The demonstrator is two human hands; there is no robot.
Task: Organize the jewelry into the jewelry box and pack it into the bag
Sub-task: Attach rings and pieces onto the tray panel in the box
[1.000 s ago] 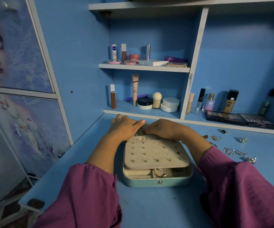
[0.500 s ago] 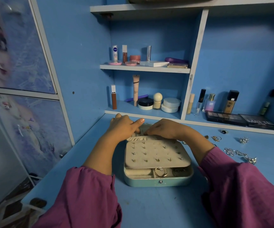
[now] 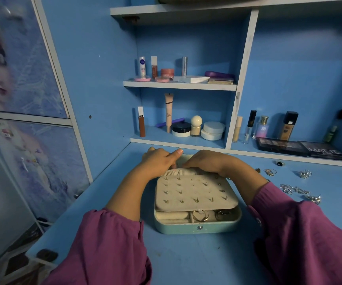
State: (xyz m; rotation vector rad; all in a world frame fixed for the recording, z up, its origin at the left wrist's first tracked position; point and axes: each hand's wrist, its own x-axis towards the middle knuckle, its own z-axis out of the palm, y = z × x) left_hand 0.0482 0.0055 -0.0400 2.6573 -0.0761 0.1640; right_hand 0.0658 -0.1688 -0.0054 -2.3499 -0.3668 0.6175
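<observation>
Clearly the jewelry box (image 3: 196,227) sits mid-desk, both hands, left hand (image 3: 158,161) and right hand (image 3: 205,161), curling fingers over the stud panel's (image 3: 194,192) far edge; a slip could knock studs loose, while loose jewelry (image 3: 295,190) waits right

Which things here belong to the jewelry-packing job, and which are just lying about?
Part of the job:
- jewelry box
- earring panel
- rings in the box
- loose jewelry on the desk
- left hand, right hand

Lying about:
- eyeshadow palettes
- foundation bottle
- cream jars
</observation>
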